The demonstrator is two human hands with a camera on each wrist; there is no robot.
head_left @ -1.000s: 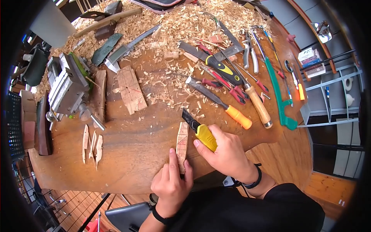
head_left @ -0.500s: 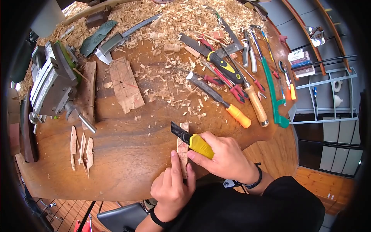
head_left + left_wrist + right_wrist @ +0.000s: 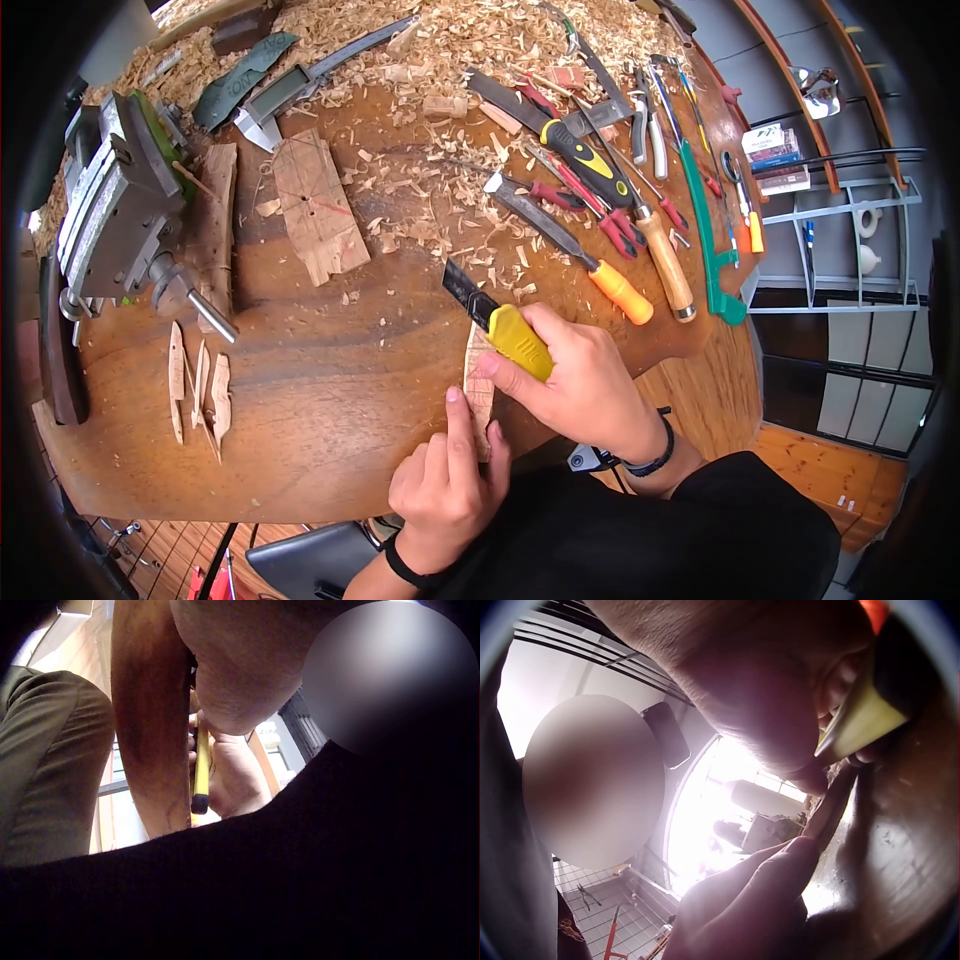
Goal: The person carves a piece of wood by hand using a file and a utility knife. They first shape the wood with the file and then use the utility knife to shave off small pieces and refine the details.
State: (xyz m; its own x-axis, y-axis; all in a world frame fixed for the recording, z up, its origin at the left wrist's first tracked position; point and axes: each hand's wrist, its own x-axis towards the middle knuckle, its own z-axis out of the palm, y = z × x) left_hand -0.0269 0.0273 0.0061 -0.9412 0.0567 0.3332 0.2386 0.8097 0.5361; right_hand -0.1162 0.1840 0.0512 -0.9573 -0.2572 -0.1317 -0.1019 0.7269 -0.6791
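My left hand (image 3: 445, 485) holds a narrow piece of wood (image 3: 479, 400) at the table's near edge, its index finger along one side and its thumb on the other. Red and dark lines are drawn on the wood's face. In my right hand (image 3: 590, 385) is a yellow utility knife (image 3: 522, 342), its dark blade out and pointing up and left past the wood's far end. The right thumb lies against the wood's upper part and hides some of it. The right wrist view shows the knife's yellow body (image 3: 866, 716) close to the wood, with the left fingers below.
Thin carved wood pieces (image 3: 200, 390) lie at left, near a metal vise (image 3: 125, 215). A marked wood board (image 3: 318, 210) is farther back. To the right lie an orange-handled chisel (image 3: 620, 292), a wood-handled tool (image 3: 665, 265) and a green tool (image 3: 705, 230). Shavings (image 3: 470, 50) cover the back.
The knife came left from beside the wood until its blade crossed over it, then moved away from the body past the far end. The left hand keeps its hold. The head view has shifted.
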